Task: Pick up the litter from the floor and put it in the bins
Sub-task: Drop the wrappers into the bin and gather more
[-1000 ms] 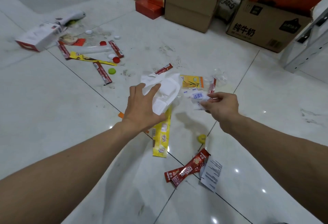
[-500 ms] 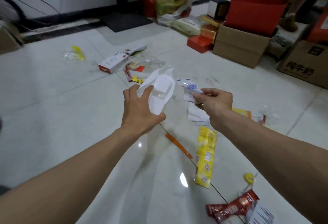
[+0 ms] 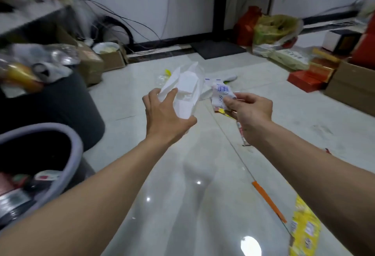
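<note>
Left grip point(image 3: 166, 113) clasps white wrapper point(image 3: 187, 91); right grip point(image 3: 251, 111) pinches small packet point(image 3: 221, 93). Grey bin point(image 3: 78, 150) lies lower left, nearer left grip.

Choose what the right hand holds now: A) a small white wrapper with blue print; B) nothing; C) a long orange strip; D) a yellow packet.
A: the right hand pinches the white wrapper with blue print; the orange strip and yellow packet lie on the floor.
</note>
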`<action>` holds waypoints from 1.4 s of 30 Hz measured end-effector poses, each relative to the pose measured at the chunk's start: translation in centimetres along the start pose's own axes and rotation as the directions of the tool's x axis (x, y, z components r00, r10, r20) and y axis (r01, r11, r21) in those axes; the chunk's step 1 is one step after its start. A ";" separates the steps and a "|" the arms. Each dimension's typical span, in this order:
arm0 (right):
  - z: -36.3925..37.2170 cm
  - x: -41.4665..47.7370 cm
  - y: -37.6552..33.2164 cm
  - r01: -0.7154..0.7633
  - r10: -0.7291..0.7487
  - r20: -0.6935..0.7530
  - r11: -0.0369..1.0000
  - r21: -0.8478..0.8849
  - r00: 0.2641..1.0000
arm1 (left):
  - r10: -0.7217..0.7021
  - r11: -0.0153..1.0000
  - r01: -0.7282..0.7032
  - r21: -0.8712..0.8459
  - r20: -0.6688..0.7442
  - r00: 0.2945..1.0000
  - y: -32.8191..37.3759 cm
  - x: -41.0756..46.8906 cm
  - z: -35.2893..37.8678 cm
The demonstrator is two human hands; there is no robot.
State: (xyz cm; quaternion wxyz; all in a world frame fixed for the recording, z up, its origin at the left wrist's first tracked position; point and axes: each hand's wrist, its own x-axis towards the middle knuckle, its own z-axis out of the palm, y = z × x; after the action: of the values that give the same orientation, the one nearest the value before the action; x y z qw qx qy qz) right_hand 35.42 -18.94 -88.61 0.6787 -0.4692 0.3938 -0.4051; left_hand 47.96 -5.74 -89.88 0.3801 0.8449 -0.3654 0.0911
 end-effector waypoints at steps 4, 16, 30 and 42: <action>4.7 -1.9 0.6 0.003 -0.001 0.125 1.000 -0.015 0.992 | -0.050 0.995 0.057 0.086 -0.080 0.996 -2.6 0.2 -4.7; 15.0 -9.9 5.1 -0.120 0.103 0.449 0.993 0.009 0.888 | -0.198 0.913 0.279 0.297 -0.276 0.941 -10.2 -5.1 -17.0; 19.4 -17.0 8.7 -0.132 0.133 0.624 0.990 -0.049 0.770 | -0.405 0.768 0.516 0.379 -0.336 0.850 -16.3 -12.9 -22.5; 20.3 -18.1 9.0 0.126 0.005 0.636 0.979 -0.161 0.771 | -0.440 0.765 0.521 0.378 -0.284 0.852 -17.3 -12.6 -22.1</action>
State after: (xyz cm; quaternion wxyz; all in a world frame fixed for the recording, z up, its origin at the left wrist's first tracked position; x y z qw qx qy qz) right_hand 49.13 6.25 -89.39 0.7091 -0.6544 0.1646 -0.2047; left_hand 53.56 24.50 -89.87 0.2199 0.9620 -0.0701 0.1462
